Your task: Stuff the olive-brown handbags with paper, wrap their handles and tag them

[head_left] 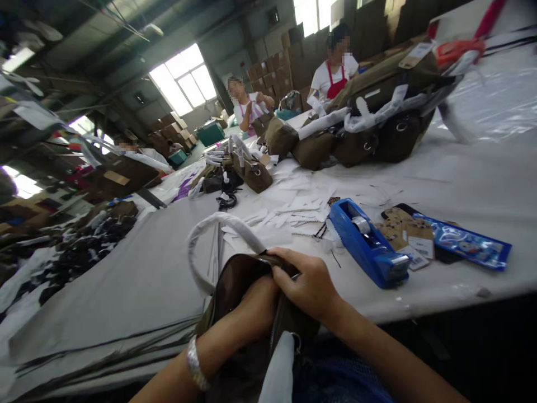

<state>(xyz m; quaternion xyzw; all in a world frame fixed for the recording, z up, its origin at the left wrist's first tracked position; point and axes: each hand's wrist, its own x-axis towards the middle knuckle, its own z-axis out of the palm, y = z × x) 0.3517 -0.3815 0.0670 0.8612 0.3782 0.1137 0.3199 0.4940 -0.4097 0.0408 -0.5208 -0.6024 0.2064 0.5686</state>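
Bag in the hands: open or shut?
Open: the bag gapes at its top, with the left hand inside and the right hand gripping its edge.

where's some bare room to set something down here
On the right, there's white tabletop between the row of brown bags and the blue packet. On the left, the grey surface beside the open bag has room too. It's crowded mid-table with paper slips, and around the tape dispenser and tags.
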